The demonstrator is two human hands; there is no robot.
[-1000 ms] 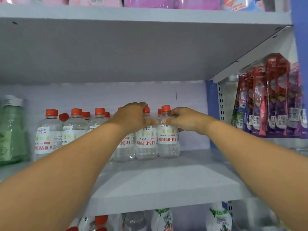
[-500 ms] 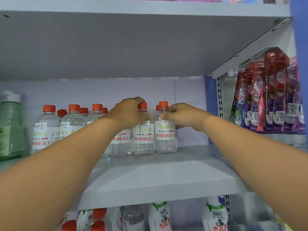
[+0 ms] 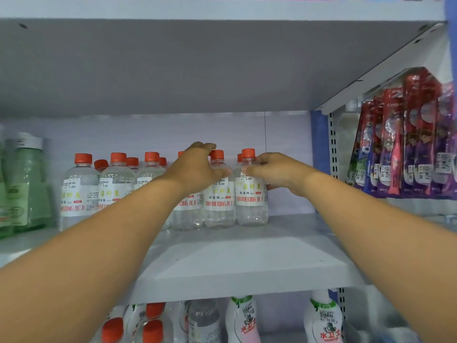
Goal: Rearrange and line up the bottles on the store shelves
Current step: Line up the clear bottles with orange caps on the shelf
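Both hands are up at the mid shelf [image 3: 247, 256], working the right end of the clear bottle row. The L hand [image 3: 197, 169] wraps the shoulder of the second-from-right bottle [image 3: 218, 206], fingers curled over behind the neck, thumb tip pressed on the front just under the red cap. The R hand [image 3: 277, 172] grips the end bottle [image 3: 251, 201] from about 3 o'clock, thumb on the front shoulder, fingers round the far side. Fingertips are mostly hidden, so how tight the hold is, can't tell.

Both bottles stand upright, long axis 12-to-6, bases on the shelf, sides touching or v. nearly. A third bottle [image 3: 185, 211] sits just at 9 o'clock of the L-hand one, partly behind the forearm. The rest of the row [image 3: 81, 191] runs off toward 9 o'clock, w/ a second rank of caps behind it.

Key relation: each bottle sits directly under its own hand, so neither needs a reach. Open shelf lies toward 6 o'clock (front edge) and 3 o'clock. Prob. step: squaring these two w/ the front rank, labels facing out. Risk: gripped high, so a sideways shove may tip rather than slide.

Green bottles [image 3: 22, 189] sit far at 9 o'clock, toothbrush packs [image 3: 405, 144] hang at 3 o'clock, and more bottles [image 3: 243, 320] stand on the shelf below.
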